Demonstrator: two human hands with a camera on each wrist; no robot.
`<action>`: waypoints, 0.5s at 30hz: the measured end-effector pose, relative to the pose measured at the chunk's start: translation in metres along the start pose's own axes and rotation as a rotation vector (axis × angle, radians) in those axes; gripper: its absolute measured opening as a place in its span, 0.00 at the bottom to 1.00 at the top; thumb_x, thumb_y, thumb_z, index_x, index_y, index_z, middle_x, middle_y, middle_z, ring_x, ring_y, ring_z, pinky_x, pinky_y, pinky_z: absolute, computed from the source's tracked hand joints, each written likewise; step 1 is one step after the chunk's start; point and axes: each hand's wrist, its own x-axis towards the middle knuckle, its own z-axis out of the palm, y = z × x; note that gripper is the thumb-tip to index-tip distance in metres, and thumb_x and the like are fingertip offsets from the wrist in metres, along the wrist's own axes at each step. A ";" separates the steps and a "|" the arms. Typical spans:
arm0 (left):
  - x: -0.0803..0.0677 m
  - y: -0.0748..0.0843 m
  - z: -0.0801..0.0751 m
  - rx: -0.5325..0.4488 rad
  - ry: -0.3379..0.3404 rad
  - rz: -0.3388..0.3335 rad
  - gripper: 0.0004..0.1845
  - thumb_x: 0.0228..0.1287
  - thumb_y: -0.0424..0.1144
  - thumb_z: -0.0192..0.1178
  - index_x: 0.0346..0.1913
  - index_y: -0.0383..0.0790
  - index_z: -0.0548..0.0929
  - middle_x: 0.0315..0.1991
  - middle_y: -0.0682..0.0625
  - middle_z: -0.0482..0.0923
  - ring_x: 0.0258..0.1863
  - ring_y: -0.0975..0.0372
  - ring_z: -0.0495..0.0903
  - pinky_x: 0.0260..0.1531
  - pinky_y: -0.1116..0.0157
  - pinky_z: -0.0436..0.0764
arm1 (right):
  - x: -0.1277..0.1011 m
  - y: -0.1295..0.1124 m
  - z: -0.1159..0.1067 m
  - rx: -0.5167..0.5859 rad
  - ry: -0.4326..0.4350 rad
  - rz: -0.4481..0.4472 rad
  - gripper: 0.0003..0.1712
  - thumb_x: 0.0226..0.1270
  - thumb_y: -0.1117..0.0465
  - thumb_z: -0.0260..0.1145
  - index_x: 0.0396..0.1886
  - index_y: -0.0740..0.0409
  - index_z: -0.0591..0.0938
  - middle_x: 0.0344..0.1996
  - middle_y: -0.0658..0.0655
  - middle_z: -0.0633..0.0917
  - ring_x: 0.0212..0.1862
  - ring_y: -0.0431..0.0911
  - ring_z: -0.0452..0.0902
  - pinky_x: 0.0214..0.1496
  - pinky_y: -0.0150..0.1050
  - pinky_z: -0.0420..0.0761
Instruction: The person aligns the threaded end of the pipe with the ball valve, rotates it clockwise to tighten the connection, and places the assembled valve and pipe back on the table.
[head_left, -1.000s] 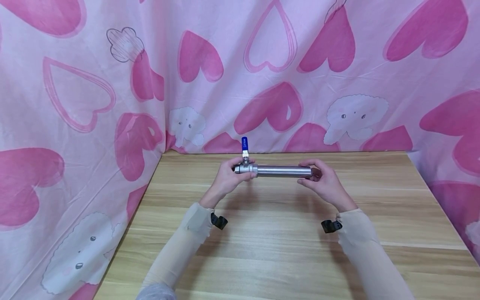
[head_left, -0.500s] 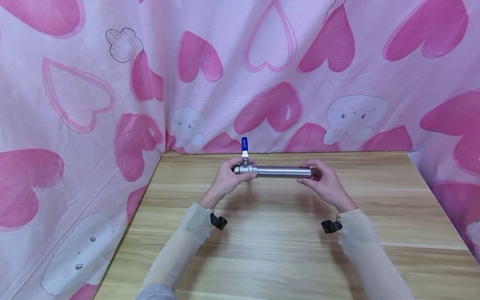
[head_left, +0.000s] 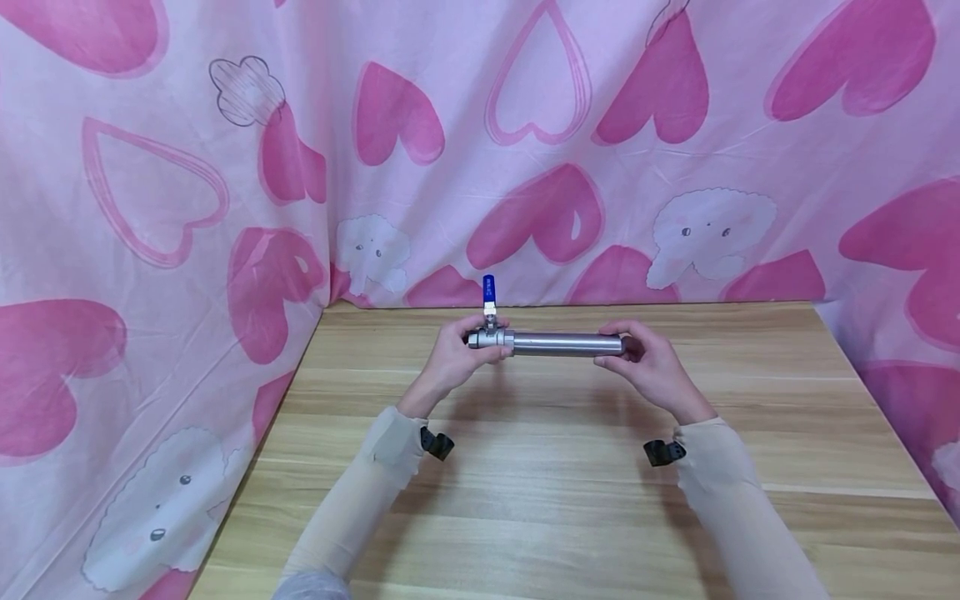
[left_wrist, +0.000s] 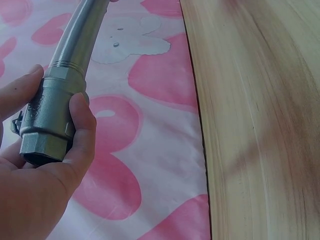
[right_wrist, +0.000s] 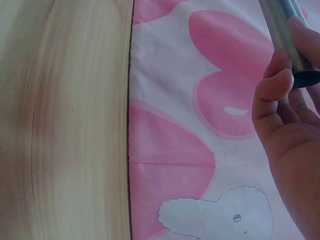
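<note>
A ball valve (head_left: 491,337) with a blue lever handle (head_left: 489,289) is joined to a straight steel pipe (head_left: 567,343). Both hands hold the assembly level above the table's far part, the lever pointing away toward the back. My left hand (head_left: 452,357) grips the valve body, thumb and fingers on opposite sides of it, as the left wrist view shows close up. At the pipe's other end my right hand (head_left: 651,365) pinches the tube between thumb and fingers. In the right wrist view the dark open mouth of the pipe (right_wrist: 306,79) shows beside the palm.
A wood-grain table (head_left: 555,500) lies beneath the hands. Pink heart-print cloth (head_left: 536,150) hangs along its back and both sides. Small black cameras (head_left: 437,443) sit on the wrists over beige sleeves (head_left: 352,500).
</note>
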 end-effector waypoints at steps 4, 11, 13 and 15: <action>0.000 0.000 0.000 0.000 0.002 -0.002 0.20 0.50 0.38 0.73 0.49 0.50 0.85 0.45 0.50 0.84 0.36 0.60 0.81 0.37 0.64 0.83 | 0.000 0.001 0.000 -0.012 -0.003 0.004 0.22 0.60 0.59 0.71 0.54 0.54 0.77 0.50 0.60 0.80 0.42 0.49 0.77 0.39 0.28 0.80; -0.001 0.001 0.000 -0.001 0.002 -0.013 0.20 0.50 0.38 0.73 0.49 0.51 0.85 0.45 0.51 0.84 0.36 0.60 0.82 0.38 0.63 0.83 | -0.001 0.000 -0.001 -0.020 0.000 -0.009 0.23 0.61 0.59 0.71 0.56 0.55 0.78 0.47 0.60 0.81 0.39 0.43 0.75 0.36 0.29 0.78; 0.000 0.000 0.001 0.003 0.004 -0.011 0.20 0.50 0.38 0.73 0.49 0.52 0.85 0.45 0.51 0.84 0.37 0.60 0.81 0.38 0.63 0.83 | -0.001 0.000 -0.001 -0.019 0.001 -0.015 0.23 0.61 0.58 0.71 0.56 0.55 0.78 0.46 0.60 0.82 0.38 0.43 0.74 0.35 0.29 0.78; 0.000 0.000 0.001 0.009 0.004 -0.006 0.20 0.50 0.38 0.74 0.49 0.52 0.85 0.45 0.51 0.84 0.37 0.60 0.81 0.38 0.63 0.83 | -0.001 0.001 -0.001 -0.019 0.002 -0.017 0.23 0.61 0.58 0.70 0.56 0.56 0.78 0.45 0.60 0.82 0.38 0.43 0.74 0.35 0.29 0.78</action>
